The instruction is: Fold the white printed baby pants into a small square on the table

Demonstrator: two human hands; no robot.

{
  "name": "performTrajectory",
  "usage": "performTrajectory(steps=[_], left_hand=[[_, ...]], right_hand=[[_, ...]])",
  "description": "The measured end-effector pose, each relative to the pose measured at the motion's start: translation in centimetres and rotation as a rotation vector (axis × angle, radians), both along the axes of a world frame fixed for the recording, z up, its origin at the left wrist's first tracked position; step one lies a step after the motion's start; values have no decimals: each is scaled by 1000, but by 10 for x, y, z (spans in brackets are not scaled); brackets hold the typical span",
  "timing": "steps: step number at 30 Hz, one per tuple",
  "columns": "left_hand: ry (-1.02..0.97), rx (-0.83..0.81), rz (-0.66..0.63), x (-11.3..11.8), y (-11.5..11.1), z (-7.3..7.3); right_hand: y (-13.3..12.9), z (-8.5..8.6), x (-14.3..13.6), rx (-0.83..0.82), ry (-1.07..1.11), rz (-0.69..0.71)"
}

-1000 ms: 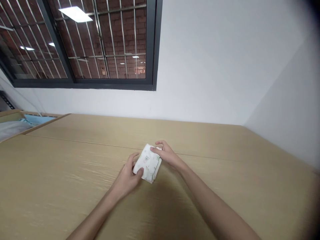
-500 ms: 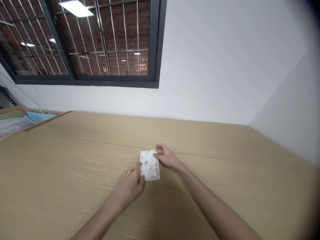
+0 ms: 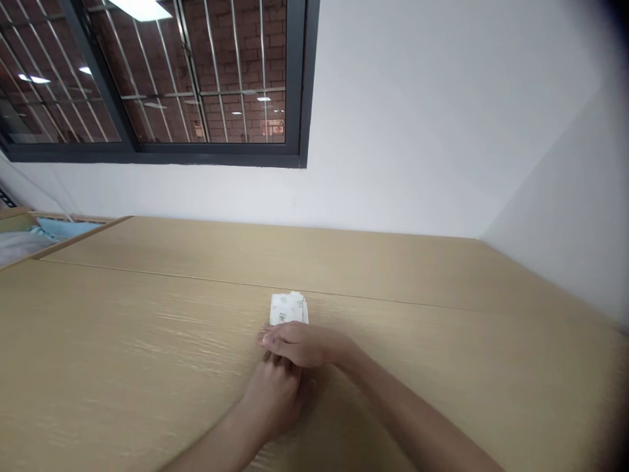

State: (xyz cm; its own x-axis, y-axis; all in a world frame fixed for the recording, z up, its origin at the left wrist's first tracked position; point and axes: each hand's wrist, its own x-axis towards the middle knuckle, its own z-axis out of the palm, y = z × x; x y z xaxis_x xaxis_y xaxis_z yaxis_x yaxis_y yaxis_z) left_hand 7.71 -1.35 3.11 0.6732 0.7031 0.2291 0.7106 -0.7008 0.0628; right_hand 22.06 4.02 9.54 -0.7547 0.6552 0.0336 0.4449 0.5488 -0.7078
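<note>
A small white folded pad [image 3: 289, 307], which looks like a folded diaper with faint printed figures, lies on the wooden tabletop in front of me. Only its upper part shows; my hands cover the lower part. My right hand [image 3: 305, 344] lies across it from the right, its thumb and fingers pressed together near the left edge. Under and nearer to me is my left hand [image 3: 275, 387], knuckles bent and touching the right one. Its fingertips are hidden, so whether they grip the diaper does not show.
The wide wooden tabletop [image 3: 147, 328] has a seam across it and meets a white wall [image 3: 393, 131]. A dark-framed barred window [image 3: 206, 154] is above. At the far left, a wooden bin [image 3: 73, 242] holds light blue and whitish plastic-looking material.
My right hand has come down from the diaper's upper right corner and now lies over its lower part. My left hand has shifted right, from the left side to beneath the right hand.
</note>
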Motion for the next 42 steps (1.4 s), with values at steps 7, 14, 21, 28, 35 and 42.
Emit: performTrajectory(steps=[7, 14, 21, 28, 35, 42], left_hand=[[-123, -134, -20, -2, 4, 2], [-49, -262, -9, -2, 4, 11], [-150, -272, -18, -11, 12, 23], [-417, -167, 203, -34, 45, 27], [-339, -200, 373, -41, 61, 17], [-295, -187, 339, -36, 60, 11]], right_hand=[[14, -26, 20, 211, -21, -171], [32, -44, 36, 357, 22, -287], [36, -55, 40, 304, 25, -305], [39, -63, 47, 205, 296, -644], [43, -67, 45, 250, 309, -676], [39, -62, 43, 279, 302, -632]])
